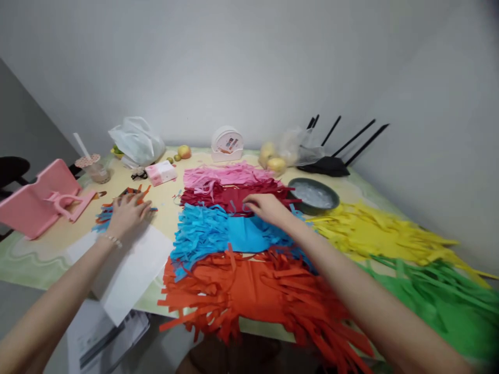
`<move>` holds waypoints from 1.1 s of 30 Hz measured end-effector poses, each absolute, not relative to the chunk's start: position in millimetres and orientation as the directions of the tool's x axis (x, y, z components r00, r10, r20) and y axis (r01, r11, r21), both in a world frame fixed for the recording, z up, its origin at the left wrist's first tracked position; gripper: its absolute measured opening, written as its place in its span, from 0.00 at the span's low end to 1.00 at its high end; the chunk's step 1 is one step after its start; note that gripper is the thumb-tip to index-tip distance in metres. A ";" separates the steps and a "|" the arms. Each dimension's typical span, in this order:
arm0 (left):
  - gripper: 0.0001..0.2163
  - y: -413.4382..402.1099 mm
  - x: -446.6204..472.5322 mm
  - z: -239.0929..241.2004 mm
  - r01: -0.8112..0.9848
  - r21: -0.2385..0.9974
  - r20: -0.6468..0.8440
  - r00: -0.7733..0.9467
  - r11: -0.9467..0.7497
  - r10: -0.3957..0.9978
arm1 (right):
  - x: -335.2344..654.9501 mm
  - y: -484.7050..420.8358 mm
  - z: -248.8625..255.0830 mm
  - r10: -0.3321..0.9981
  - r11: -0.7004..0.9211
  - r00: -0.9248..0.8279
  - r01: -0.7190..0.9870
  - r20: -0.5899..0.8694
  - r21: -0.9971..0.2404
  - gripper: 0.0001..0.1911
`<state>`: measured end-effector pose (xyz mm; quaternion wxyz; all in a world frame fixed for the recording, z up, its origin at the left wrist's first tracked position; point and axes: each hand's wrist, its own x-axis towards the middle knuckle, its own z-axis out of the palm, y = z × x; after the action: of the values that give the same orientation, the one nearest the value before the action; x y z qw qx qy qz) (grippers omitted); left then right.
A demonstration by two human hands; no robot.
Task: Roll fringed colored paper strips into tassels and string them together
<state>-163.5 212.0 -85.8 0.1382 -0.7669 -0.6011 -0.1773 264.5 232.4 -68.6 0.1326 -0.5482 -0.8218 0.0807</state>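
On the pale-yellow, green-bordered table [163, 214], a dark-red fringed, fabric-like sheet [230, 199] lies behind a sky-blue fringed sheet [247, 235], probably spread to keep colours apart, the curled right hand [267, 206] above them, the left hand [130, 212] over orange-and-blue strips [102, 216], whether gripping I cannot tell.

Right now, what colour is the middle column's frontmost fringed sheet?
That fringed sheet is orange-red, best seen in the head view.

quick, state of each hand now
Left hand: over orange and blue strips; grip cannot be told.
Right hand: half-closed; whether it holds anything is unclear.
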 end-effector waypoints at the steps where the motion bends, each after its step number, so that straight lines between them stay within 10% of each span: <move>1: 0.12 211.4 -148.7 -77.1 0.968 -0.003 0.458 0.223 -0.249 0.861 | 262.7 239.6 -74.1 0.918 0.397 -0.389 0.883 0.082 -0.251 0.12; 10: 0.09 258.4 84.7 -70.9 0.706 0.055 0.093 0.701 -0.706 0.707 | 277.9 254.7 -96.5 0.944 0.314 -0.312 0.949 -0.106 0.003 0.13; 20: 0.13 308.6 123.5 -110.0 0.780 0.168 -0.199 0.626 -0.603 0.754 | 311.8 225.7 -68.2 0.988 0.085 -0.075 0.994 0.135 -0.069 0.17; 33: 0.14 317.9 127.1 -100.2 0.862 0.248 -0.235 0.497 -0.443 0.835 | 283.5 249.8 -65.1 0.955 0.273 -0.215 0.905 0.202 -0.327 0.16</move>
<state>127.1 317.9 -100.2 -0.1689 -0.8485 -0.5000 0.0391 283.5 249.8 -65.1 0.1837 -0.5989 -0.7764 0.0691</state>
